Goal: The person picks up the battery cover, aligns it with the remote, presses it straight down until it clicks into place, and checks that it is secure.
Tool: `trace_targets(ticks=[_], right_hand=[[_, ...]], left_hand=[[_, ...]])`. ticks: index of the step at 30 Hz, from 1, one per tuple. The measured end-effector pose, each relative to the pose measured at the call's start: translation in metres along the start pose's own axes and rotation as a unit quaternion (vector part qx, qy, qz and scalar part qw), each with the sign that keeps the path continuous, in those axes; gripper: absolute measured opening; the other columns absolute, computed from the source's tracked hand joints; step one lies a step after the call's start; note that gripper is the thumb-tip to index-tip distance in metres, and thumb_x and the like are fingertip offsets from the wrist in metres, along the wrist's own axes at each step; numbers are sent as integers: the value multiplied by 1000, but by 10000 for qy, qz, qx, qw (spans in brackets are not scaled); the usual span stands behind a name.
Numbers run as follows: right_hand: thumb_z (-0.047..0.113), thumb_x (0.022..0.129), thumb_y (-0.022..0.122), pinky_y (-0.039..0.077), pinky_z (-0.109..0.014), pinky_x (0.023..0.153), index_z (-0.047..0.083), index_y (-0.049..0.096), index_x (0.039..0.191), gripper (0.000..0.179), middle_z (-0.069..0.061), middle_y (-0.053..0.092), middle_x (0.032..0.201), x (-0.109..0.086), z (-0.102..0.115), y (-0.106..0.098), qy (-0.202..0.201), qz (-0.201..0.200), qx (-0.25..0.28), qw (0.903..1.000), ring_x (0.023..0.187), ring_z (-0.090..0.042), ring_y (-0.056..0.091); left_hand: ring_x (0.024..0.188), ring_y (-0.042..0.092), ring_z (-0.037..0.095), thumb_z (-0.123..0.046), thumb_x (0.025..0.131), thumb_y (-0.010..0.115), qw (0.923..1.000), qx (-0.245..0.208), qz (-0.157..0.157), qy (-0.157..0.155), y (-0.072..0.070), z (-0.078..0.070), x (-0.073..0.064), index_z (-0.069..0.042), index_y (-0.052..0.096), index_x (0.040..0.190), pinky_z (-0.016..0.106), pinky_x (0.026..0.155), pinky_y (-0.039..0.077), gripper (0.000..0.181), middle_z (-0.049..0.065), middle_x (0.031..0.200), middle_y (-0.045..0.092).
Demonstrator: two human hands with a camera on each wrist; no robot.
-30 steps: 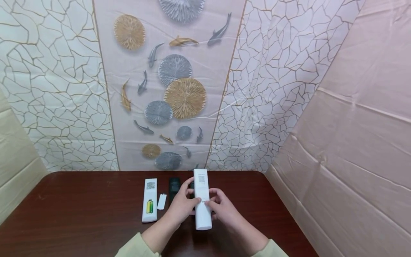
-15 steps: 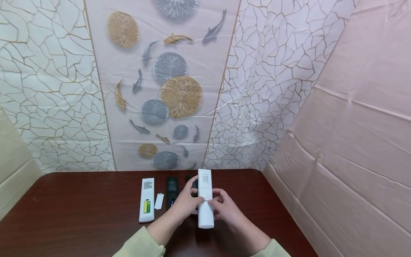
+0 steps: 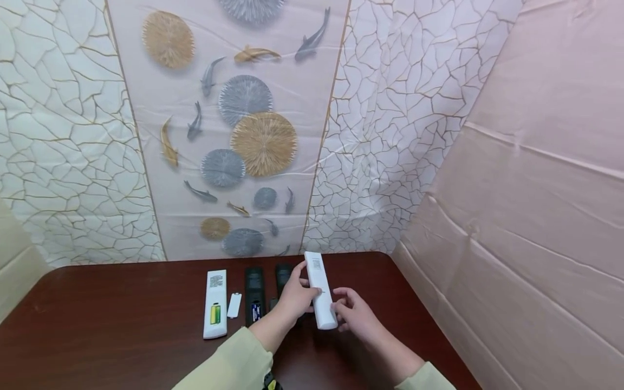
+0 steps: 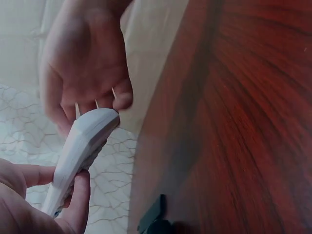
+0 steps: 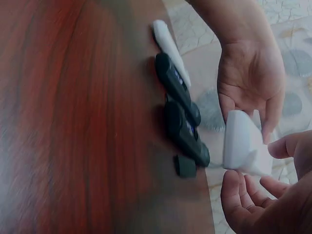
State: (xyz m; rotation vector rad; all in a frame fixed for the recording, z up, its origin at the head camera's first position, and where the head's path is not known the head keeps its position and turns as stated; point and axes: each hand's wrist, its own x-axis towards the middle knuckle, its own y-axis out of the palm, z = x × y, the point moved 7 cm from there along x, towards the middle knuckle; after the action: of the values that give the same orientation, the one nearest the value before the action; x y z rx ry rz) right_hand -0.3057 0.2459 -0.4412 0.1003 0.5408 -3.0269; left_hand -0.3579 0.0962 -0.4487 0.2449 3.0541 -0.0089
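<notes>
My left hand grips a white remote control by its left side, back face up, with the thumb near the small catch of its battery cover. The remote is raised over the table and tilted, its top end leaning left. My right hand is loosely spread at the lower right edge, thumb tip right at the remote. In the left wrist view, the right hand has its fingers by the remote's bottom end. The right wrist view shows the same end between both hands. The keypad side is mostly hidden.
On the brown table lies another white remote with yellow and green batteries exposed. Beside it are a white battery cover and two dark remotes, one showing batteries. A small dark cover lies near them.
The held remote has shifted right and up and turned, its lower end swinging right. My right thumb has moved off the back face to the edge, and the right fingers have loosened.
</notes>
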Motion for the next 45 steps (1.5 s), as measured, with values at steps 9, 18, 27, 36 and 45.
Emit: trace_targets(ticks=[9, 18, 27, 36, 45], right_hand=[[11, 98, 56, 54, -38, 63, -3, 51, 131, 36, -11, 59, 99, -4, -15, -10, 115, -63, -142, 9998, 76, -23, 58], [11, 97, 56, 54, -37, 62, -4, 52, 129, 36, -13, 59, 100, -9, -22, -6, 199, 11, 72, 9998, 73, -20, 57], [12, 97, 56, 54, -38, 62, -4, 52, 130, 37, -12, 59, 99, -11, -25, -8, 181, -13, 154, 9997, 75, -21, 58], [13, 97, 56, 55, -41, 64, -4, 51, 131, 38, -8, 59, 98, -10, -30, -12, 302, 35, 231, 9993, 76, -21, 59], [12, 97, 56, 53, -35, 62, -5, 52, 130, 38, -13, 59, 100, -17, -22, -19, 178, -70, 211, 9996, 74, -19, 59]], left_hand=[[90, 66, 33, 3, 88, 70, 9984, 320, -416, -228, 10, 15, 24, -15, 27, 156, 39, 56, 58, 82, 20, 114, 59], [103, 63, 42, 5, 86, 71, 9936, 910, -595, -303, 16, 36, 47, -10, 26, 156, 40, 58, 58, 84, 30, 136, 49], [112, 60, 38, 1, 84, 73, 9814, 1748, -794, -87, 21, 32, 55, -2, 28, 154, 47, 85, 54, 83, 27, 137, 52], [116, 58, 36, -1, 84, 71, 9652, 2555, -538, 146, 33, 32, 62, 2, 45, 145, 47, 94, 50, 66, 27, 133, 55], [111, 61, 35, -4, 88, 66, 9617, 2732, -194, 121, 49, 26, 58, 6, 54, 136, 45, 89, 53, 50, 26, 128, 59]])
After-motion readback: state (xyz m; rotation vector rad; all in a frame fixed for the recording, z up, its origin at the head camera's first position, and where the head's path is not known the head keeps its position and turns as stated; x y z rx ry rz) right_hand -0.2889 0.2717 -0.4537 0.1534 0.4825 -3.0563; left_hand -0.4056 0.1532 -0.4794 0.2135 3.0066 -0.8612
